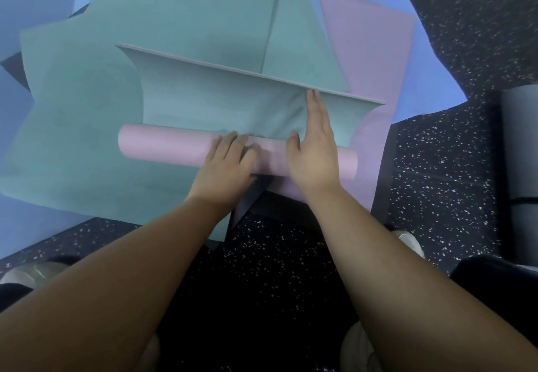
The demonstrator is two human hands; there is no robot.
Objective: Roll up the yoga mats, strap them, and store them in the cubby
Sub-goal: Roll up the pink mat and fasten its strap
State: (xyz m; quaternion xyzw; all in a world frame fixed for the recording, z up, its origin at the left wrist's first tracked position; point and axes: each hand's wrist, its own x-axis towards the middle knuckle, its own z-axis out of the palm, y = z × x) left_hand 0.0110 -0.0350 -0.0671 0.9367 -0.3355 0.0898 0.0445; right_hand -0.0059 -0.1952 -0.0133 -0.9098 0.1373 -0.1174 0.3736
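A two-sided yoga mat lies mostly rolled in front of me, its pink roll (163, 147) lying left to right and its teal unrolled tail (221, 100) curling up toward a raised far edge. My left hand (224, 167) presses on the middle of the roll with fingers bent over its top. My right hand (316, 144) lies flat, palm on the roll and straight fingers reaching up the teal tail to its edge.
Several more mats lie spread in a heap beneath: teal (87, 115), pink (364, 51) and blue (422, 86). A grey rolled mat with a dark strap (521, 167) lies at the right on the dark speckled floor (436, 182). My shoes (407, 240) are near the bottom.
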